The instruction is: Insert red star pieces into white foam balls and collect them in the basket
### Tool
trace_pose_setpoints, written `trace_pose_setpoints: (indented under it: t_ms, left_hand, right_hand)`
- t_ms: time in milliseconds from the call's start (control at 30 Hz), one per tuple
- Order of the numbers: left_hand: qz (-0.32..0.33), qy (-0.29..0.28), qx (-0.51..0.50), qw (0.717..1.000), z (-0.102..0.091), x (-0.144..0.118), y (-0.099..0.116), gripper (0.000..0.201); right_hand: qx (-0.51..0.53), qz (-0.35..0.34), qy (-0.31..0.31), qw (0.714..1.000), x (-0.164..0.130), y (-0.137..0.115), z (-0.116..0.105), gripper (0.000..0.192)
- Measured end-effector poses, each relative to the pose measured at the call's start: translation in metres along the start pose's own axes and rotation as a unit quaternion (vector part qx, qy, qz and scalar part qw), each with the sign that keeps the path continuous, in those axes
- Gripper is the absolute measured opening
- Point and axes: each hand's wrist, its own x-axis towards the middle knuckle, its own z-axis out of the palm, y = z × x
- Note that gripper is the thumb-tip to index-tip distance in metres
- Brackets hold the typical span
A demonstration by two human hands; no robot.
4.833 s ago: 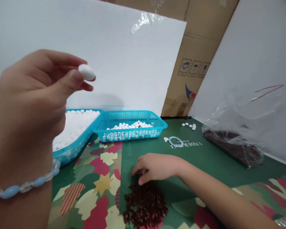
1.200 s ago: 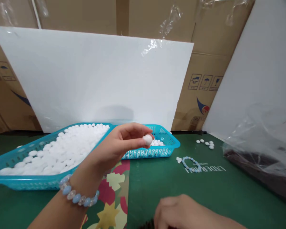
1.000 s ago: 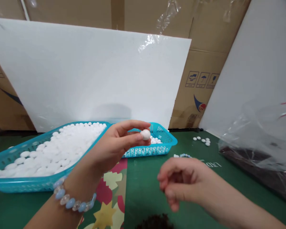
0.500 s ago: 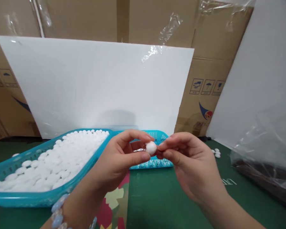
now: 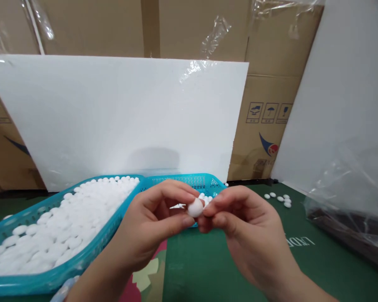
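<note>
Head view: left hand (image 5: 148, 228) pinches white bead (image 5: 195, 207) between thumb and forefinger, held above green mat (image 5: 201, 268), before small basket (image 5: 192, 182). Right hand (image 5: 248, 228) fingertips closed against bead's right side, possibly pinching something tiny. Large basket (image 5: 82, 262) of beads at left.
</note>
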Motion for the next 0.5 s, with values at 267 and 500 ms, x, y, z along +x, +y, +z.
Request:
trace_pose_setpoints:
  t_ms: [267,500]
  left_hand:
    - [0.012,-0.010,0.002,1.000,0.0023,0.0016,-0.0002,0.024]
    - [0.030,-0.018,0.016,0.999,0.0048,-0.0039,0.0049,0.027]
  right_hand:
    - [-0.010,-0.019,0.016,1.000,-0.0033,0.0002,-0.0003,0.016]
    - [-0.035,-0.036,0.031,0.998,-0.0032,-0.0020,0.0002,0.013]
